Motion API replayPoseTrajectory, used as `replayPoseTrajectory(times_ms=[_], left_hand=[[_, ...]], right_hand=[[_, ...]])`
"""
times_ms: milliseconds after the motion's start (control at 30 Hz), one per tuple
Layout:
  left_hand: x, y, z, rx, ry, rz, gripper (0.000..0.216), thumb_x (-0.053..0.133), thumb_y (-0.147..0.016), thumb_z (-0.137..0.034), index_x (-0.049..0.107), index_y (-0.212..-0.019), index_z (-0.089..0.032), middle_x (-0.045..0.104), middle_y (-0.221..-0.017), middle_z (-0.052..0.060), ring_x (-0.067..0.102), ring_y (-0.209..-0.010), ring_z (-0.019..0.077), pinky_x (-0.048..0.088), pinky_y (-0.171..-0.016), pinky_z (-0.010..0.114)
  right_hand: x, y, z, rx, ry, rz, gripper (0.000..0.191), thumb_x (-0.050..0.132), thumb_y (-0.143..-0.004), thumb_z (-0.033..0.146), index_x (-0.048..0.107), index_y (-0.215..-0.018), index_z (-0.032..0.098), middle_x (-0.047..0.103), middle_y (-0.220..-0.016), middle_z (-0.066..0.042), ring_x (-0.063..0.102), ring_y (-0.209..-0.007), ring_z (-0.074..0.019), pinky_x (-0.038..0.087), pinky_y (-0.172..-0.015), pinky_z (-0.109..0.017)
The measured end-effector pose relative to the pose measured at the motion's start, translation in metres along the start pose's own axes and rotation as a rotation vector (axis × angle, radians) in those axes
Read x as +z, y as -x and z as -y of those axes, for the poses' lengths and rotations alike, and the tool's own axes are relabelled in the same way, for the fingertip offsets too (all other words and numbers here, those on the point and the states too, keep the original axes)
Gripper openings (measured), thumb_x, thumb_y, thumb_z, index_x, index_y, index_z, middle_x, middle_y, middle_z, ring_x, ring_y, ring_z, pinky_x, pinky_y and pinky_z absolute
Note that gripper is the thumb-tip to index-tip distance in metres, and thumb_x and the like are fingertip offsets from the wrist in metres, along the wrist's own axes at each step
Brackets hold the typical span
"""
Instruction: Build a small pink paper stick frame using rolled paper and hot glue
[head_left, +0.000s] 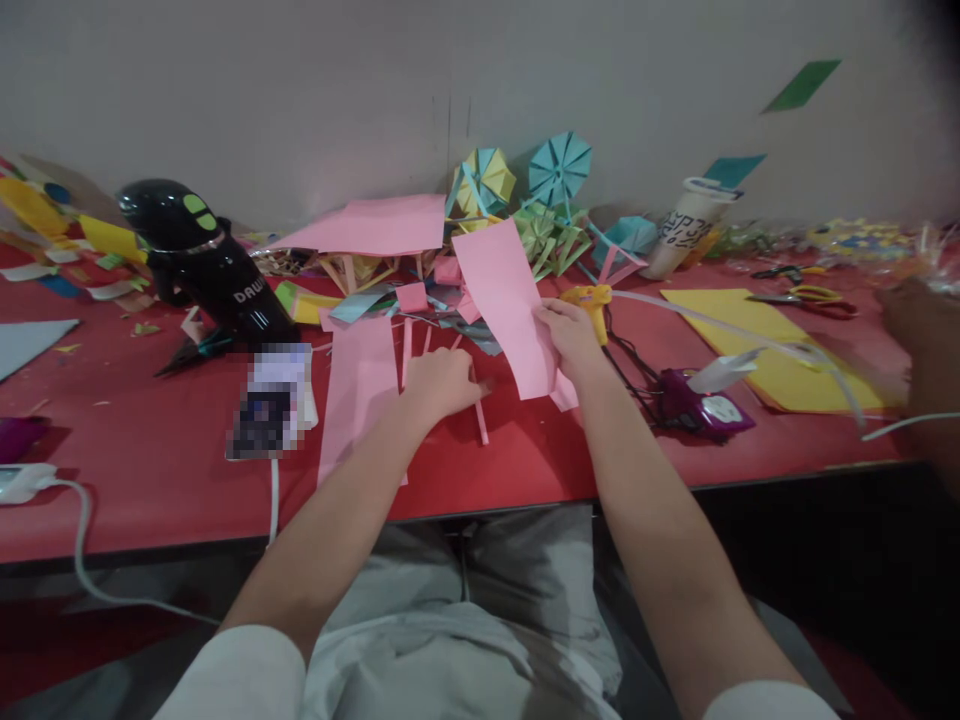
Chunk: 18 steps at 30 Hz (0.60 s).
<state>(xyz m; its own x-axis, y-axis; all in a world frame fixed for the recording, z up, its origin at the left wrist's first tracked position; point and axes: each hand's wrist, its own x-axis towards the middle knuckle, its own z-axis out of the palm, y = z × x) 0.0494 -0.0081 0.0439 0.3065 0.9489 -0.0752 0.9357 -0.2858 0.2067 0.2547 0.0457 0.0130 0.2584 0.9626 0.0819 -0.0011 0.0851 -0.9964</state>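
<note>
A long pink paper sheet (501,290) is raised and tilted over the table, its right edge pinched in my right hand (571,335). My left hand (442,382) is low over the table with bent fingers, and a thin pink paper strip (482,425) runs down from between its thumb and fingers; the fingertips are partly blurred. Left of that hand, another pink sheet (358,390) lies flat on the red table (517,460). Small pink pieces (412,298) and more narrow strips lie just beyond my hands.
Behind are folded paper umbrellas (561,168) and a large pink sheet (382,225). A black bottle-like object (214,265) and a phone (271,400) are left. Right are a yellow glue gun (589,298), purple power strip (701,408), yellow sheets (765,350), scissors (814,298) and another person's arm (919,370).
</note>
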Motion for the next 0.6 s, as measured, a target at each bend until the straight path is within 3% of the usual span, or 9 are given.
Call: replayPoseTrajectory(times_ms=[167, 400, 600], left_hand=[[0.003, 0.002, -0.005, 0.018, -0.010, 0.045, 0.028, 0.058, -0.083, -0.041, 0.071, -0.093, -0.018, 0.072, -0.099, 0.016, 0.068, -0.096, 0.0337, 0.053, -0.075, 0.044], [0.000, 0.000, 0.001, -0.023, 0.146, -0.003, 0.019, 0.061, -0.079, -0.036, 0.070, -0.075, -0.020, 0.070, -0.086, 0.013, 0.068, -0.088, 0.0304, 0.051, -0.069, 0.039], [-0.007, -0.001, 0.009, -0.016, 0.178, -0.027, 0.020, 0.057, -0.084, -0.035, 0.067, -0.075, -0.020, 0.071, -0.085, 0.010, 0.067, -0.086, 0.0257, 0.051, -0.072, 0.036]], right_hand=[[0.001, 0.001, 0.001, -0.002, -0.024, -0.009, 0.010, 0.063, -0.067, 0.026, 0.063, -0.074, 0.020, 0.066, -0.075, 0.001, 0.060, -0.073, -0.0145, 0.049, -0.074, -0.030], [0.002, 0.002, 0.003, 0.013, -0.053, -0.007, 0.008, 0.063, -0.067, 0.025, 0.063, -0.073, 0.020, 0.065, -0.073, 0.001, 0.059, -0.071, -0.0142, 0.049, -0.073, -0.030], [0.000, 0.001, 0.002, -0.007, -0.026, -0.010, 0.012, 0.063, -0.067, 0.028, 0.063, -0.075, 0.020, 0.064, -0.074, 0.001, 0.059, -0.073, -0.0150, 0.049, -0.076, -0.032]])
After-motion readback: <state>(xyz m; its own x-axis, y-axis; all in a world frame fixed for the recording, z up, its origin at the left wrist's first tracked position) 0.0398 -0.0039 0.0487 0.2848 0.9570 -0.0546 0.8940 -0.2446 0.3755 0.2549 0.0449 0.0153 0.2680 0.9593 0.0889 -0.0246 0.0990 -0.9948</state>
